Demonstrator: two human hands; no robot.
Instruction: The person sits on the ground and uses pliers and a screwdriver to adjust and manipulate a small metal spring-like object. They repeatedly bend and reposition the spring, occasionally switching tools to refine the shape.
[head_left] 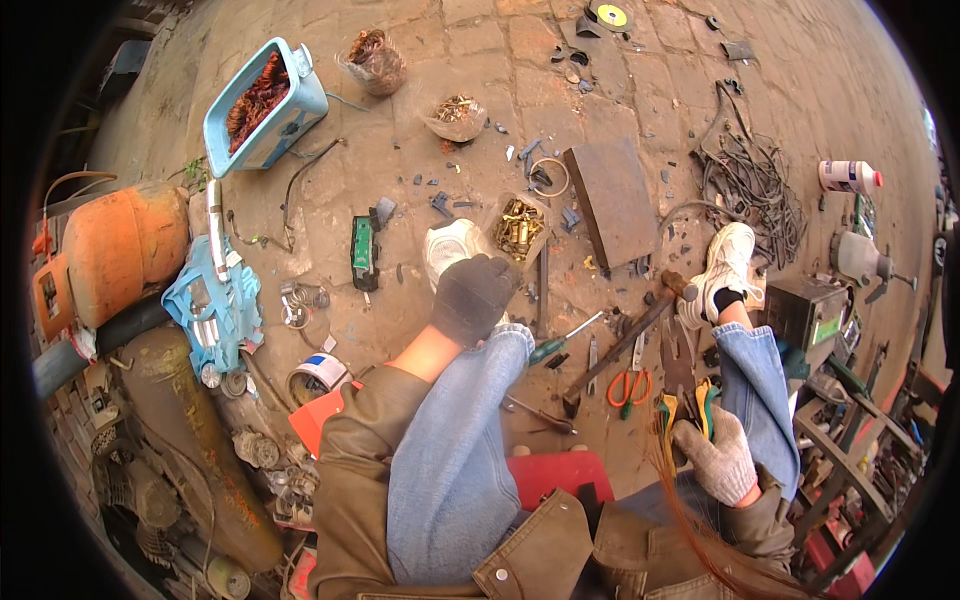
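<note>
My right hand, in a pale knit glove, grips the yellow-and-green handles of a pair of pliers. The jaws point away from me, beside my right shoe. My left hand wears a dark grey glove and is closed in front of my left shoe. Whatever it may hold is hidden. Just beyond it stands a clear container of brass pieces. Between my feet lie a hammer, a screwdriver and orange-handled scissors.
Farther off are a blue tub of reddish wire, a dark metal slab and tangled black cable. On the left stand an orange tank and a rusty cylinder. A metal box sits at right.
</note>
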